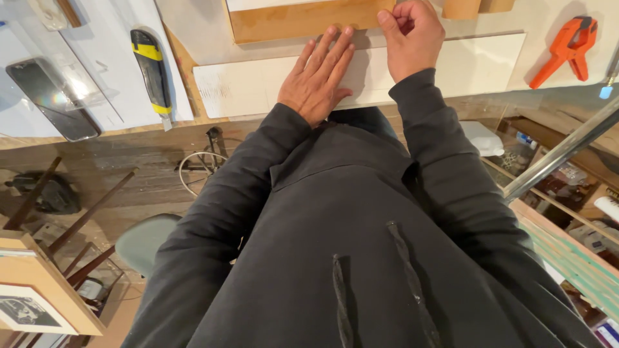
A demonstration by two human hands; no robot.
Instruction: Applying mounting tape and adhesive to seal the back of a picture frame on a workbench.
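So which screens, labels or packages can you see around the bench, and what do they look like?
Phone: far left on the bench, a dark rectangle, its screen off and glossy.
Framed picture: bottom left corner, wooden frame around a black-and-white print.
Packages: on the right-hand shelves, small and colourful, too blurred to describe.

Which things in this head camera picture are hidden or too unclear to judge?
- Right hand: its curled fingers hide whatever the fingertips pinch, so its grip is unclear.
- White strip: the left hand lies flat on it and covers its middle.
- Brown board: cut off by the top edge.
- Faint marks on the strip's left end: too small to make out.
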